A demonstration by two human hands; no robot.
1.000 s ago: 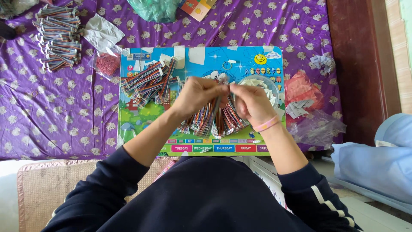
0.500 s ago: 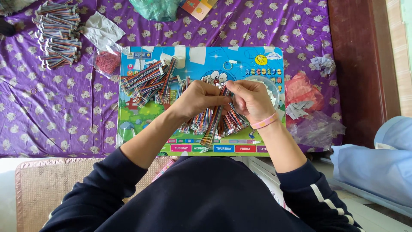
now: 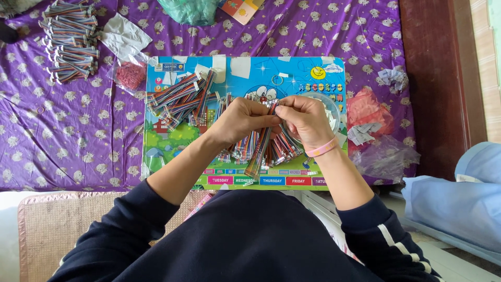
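Observation:
My left hand (image 3: 241, 121) and my right hand (image 3: 305, 121) meet over a colourful cartoon board (image 3: 172, 141). Both pinch the top end of one bundle of multicoloured ribbon cables (image 3: 259, 152), which hangs down toward me. Under my hands lies a heap of similar cable bundles (image 3: 284, 149). More loose bundles (image 3: 180, 99) lie on the board's left half. A pink band circles my right wrist (image 3: 322, 148).
A stack of finished cable bundles (image 3: 68, 39) lies at the far left on the purple patterned cloth (image 3: 62, 125). Nearby are a small bag of red bits (image 3: 129, 74), white paper (image 3: 122, 34), a pink bag (image 3: 365, 109) and clear plastic (image 3: 389, 156) at right.
My hands have shifted slightly right and toward me while working the bundle's top end; the bundle now hangs straighter below my fingers.

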